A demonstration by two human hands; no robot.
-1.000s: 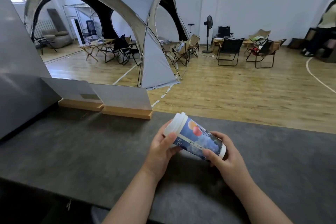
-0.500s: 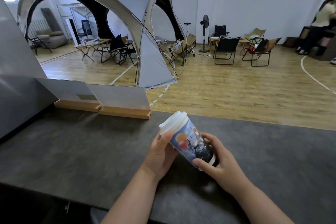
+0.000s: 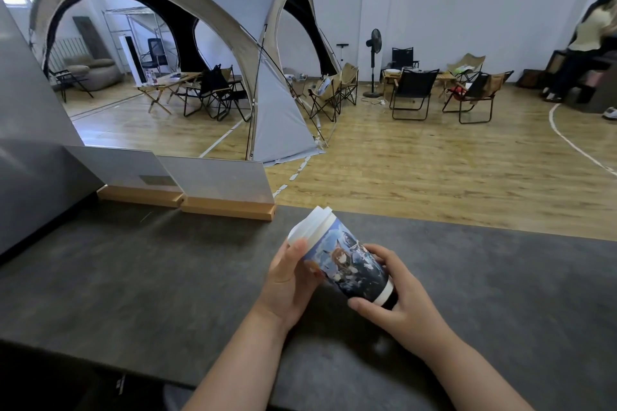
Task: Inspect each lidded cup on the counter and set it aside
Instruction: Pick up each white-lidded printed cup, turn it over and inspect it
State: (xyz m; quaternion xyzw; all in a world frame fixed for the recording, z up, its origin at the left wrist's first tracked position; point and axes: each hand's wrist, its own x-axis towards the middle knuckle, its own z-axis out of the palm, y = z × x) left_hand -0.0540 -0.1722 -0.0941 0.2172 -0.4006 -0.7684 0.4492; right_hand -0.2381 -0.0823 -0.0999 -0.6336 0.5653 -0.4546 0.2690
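Meanwhile, a person holds a lidded cup (image 3: 347, 264) tilted above the dark counter (image 3: 133, 277), checking it with both hands.
The left hand (image 3: 287, 280) clasps the cup just under the white lid (image 3: 310, 223); the right hand (image 3: 400, 297) curls round its base. A slow turn with both grips firm should show every side without popping the lid.

Both hands, left (image 3: 287, 280) and right (image 3: 399, 300), grip a tilted white-lidded printed cup (image 3: 344, 260) above the dark counter (image 3: 133, 270).
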